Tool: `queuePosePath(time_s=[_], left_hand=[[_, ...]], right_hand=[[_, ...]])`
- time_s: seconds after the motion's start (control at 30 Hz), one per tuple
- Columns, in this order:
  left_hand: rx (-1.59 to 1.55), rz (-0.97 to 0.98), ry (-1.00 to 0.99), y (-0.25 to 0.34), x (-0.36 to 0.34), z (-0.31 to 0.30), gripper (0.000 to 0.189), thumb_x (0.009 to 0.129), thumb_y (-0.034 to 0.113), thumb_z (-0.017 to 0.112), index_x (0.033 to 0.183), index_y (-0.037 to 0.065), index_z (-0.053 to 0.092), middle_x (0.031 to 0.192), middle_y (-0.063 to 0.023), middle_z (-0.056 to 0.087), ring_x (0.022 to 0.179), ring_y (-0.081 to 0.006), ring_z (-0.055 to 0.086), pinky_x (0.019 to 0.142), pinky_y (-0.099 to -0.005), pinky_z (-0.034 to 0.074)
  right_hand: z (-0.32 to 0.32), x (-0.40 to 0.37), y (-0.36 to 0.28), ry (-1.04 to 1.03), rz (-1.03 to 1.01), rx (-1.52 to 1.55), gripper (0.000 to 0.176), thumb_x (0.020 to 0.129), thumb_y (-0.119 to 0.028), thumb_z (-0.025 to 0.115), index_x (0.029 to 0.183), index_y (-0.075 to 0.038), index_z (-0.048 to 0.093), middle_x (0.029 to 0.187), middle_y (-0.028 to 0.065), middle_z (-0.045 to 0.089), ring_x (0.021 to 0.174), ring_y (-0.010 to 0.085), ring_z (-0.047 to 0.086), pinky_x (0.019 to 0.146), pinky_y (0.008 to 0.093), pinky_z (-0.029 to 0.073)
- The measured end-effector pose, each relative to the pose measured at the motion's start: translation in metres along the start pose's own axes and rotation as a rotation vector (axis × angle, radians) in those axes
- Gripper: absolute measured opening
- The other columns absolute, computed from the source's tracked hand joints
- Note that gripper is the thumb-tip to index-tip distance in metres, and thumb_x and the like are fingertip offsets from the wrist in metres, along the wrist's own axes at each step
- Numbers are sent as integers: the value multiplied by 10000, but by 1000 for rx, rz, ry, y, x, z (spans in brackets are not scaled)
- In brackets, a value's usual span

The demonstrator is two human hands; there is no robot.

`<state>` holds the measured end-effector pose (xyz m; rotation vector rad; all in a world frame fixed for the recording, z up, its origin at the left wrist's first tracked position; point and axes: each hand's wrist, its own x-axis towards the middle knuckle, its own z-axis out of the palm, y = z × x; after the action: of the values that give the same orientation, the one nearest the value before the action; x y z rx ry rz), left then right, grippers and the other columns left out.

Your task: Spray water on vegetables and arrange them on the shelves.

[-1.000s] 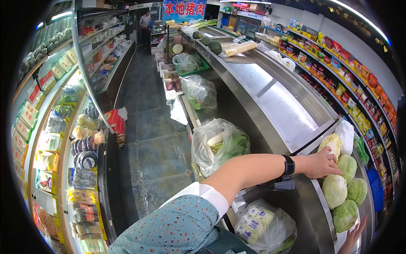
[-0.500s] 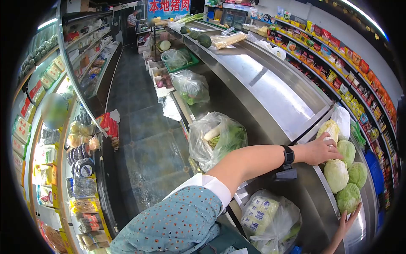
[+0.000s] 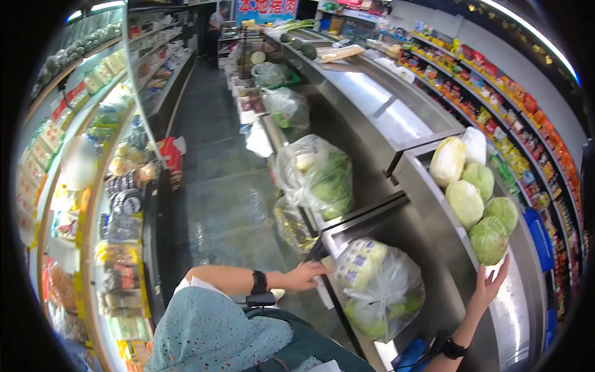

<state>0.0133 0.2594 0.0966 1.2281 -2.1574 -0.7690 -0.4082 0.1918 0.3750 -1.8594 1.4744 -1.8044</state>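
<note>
Several round green cabbages [image 3: 463,203] and a longer pale cabbage [image 3: 447,161] lie together on the steel counter at the right. My right hand [image 3: 491,285] is just below the nearest cabbage [image 3: 488,240], with its fingers spread and no object in it. My left hand [image 3: 305,276] hangs near the counter's front edge, left of a tied clear bag [image 3: 390,291] that holds a printed wrapped pack and greens. Its fingers point right and are partly apart, with nothing in them. Further up the counter stands another clear bag of greens [image 3: 328,180].
Beyond it are a third bag of greens [image 3: 286,108] and a green tray [image 3: 291,79]. A blue basket [image 3: 538,239] hangs at the right edge. Snack shelves [image 3: 496,118] line the right wall, a lit display case [image 3: 118,204] the left. A person [image 3: 216,28] stands far back.
My left hand has left the cabbages and moved left and down to the counter's front edge. The view has shifted, and more of my right forearm shows. The cabbages keep their grouping.
</note>
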Motion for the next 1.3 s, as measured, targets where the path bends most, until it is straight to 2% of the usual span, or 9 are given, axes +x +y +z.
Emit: queuePosePath(time_s=[0.2, 0.43, 0.6, 0.8, 0.87, 0.97, 1.07, 1.17, 1.3], left_hand=[[-278, -268, -292, 23, -151, 35, 602, 856, 297, 647, 1387, 106, 436, 1281, -147, 555, 1168, -300, 545, 978, -401, 440], [-218, -417, -273, 36, -173, 36, 562, 866, 291, 651, 1361, 97, 469, 1156, -143, 630, 1055, -272, 620, 908, -376, 490], [-361, -450, -320, 21, -206, 85, 564, 871, 286, 640, 1365, 82, 458, 1148, -159, 630, 1035, -277, 626, 887, -381, 492], [-383, -661, -522, -12, -275, 136, 446, 866, 278, 615, 1265, 90, 552, 1036, -147, 674, 886, -256, 679, 775, -359, 535], [-660, -1151, -665, -25, -285, 140, 318, 875, 257, 597, 1125, 65, 637, 856, -111, 701, 670, -215, 688, 619, -307, 545], [-646, -1198, -566, -52, -330, 167, 278, 880, 253, 601, 1057, 42, 641, 749, -75, 696, 559, -182, 665, 552, -289, 528], [-590, -1174, -433, -71, -390, 201, 331, 876, 245, 619, 1138, 44, 595, 732, -93, 692, 567, -193, 671, 581, -317, 537], [-645, -1253, -604, -87, -410, 219, 355, 847, 318, 689, 1002, 30, 551, 748, -113, 694, 595, -207, 681, 581, -325, 524], [-663, -1254, -807, -98, -414, 238, 404, 807, 379, 730, 917, 50, 522, 637, -86, 636, 578, -214, 670, 598, -336, 516]], right_hand=[[-10, -8, 6, -30, -95, 74, 684, 898, -128, 623, 1470, -22, 262, 1524, 134, 260, 1415, 249, 238, 1143, 434, 224], [2, -76, -29, -101, -182, 2, 669, 864, -81, 642, 1435, 15, 307, 1490, 182, 309, 1391, 296, 288, 1126, 439, 265], [77, -202, -65, -988, -45, 34, 576, 794, -251, 733, 1274, -13, 522, 1230, 152, 590, 1148, 309, 561, 993, 394, 422], [163, -460, 114, -1828, 350, 47, 596, 821, -394, 695, 1271, -42, 525, 1217, 205, 591, 1100, 368, 574, 939, 423, 461], [169, -522, 184, -1843, 493, -206, 581, 804, -387, 710, 1233, -29, 552, 1148, 198, 632, 1062, 365, 598, 910, 425, 474], [166, -599, 291, -1533, 1052, -289, 557, 811, -377, 726, 1217, -27, 574, 1059, 116, 682, 878, 187, 660, 738, 333, 531], [168, -610, 355, -995, 1510, -143, 537, 804, -368, 745, 1200, -43, 581, 981, 75, 673, 868, 185, 637, 736, 364, 537], [168, -620, 421, -631, 1598, -175, 499, 831, -343, 727, 1201, -53, 562, 982, 56, 646, 857, 202, 613, 741, 388, 534], [171, -619, 501, -604, 1550, -275, 659, 841, -403, 696, 1338, -44, 455, 1327, 167, 486, 1199, 306, 485, 931, 463, 473]])
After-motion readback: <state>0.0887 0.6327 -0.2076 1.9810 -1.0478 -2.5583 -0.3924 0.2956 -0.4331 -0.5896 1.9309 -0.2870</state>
